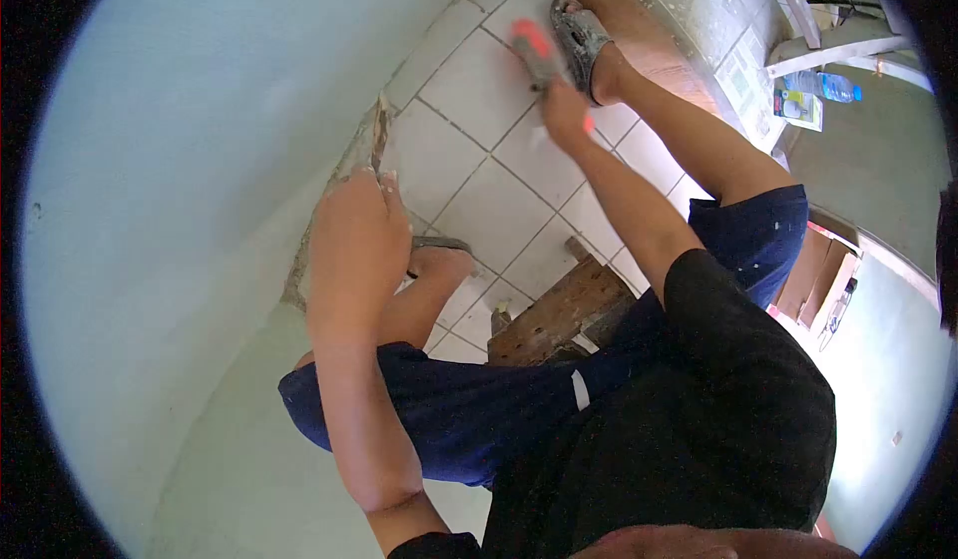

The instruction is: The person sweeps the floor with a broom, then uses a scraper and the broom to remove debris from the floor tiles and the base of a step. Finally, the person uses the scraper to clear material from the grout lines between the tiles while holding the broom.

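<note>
My left hand [354,220] is closed around a narrow, chisel-like piece [380,132], which reaches to the rough joint between the pale wall [220,90] and the white floor tiles [484,205]. Out over the tiles, my right hand [566,115] grips a red and grey tool [538,58], blurred by motion; its exact kind cannot be made out. The two hands are apart, with the tool raised near my sandalled right foot [581,35].
Beneath me is a worn wooden stool [564,314]. At the upper right are a plastic bottle [823,86], a small box [798,107] and whitish legs of furniture [838,48]. An open cardboard box [813,270] stands at the right.
</note>
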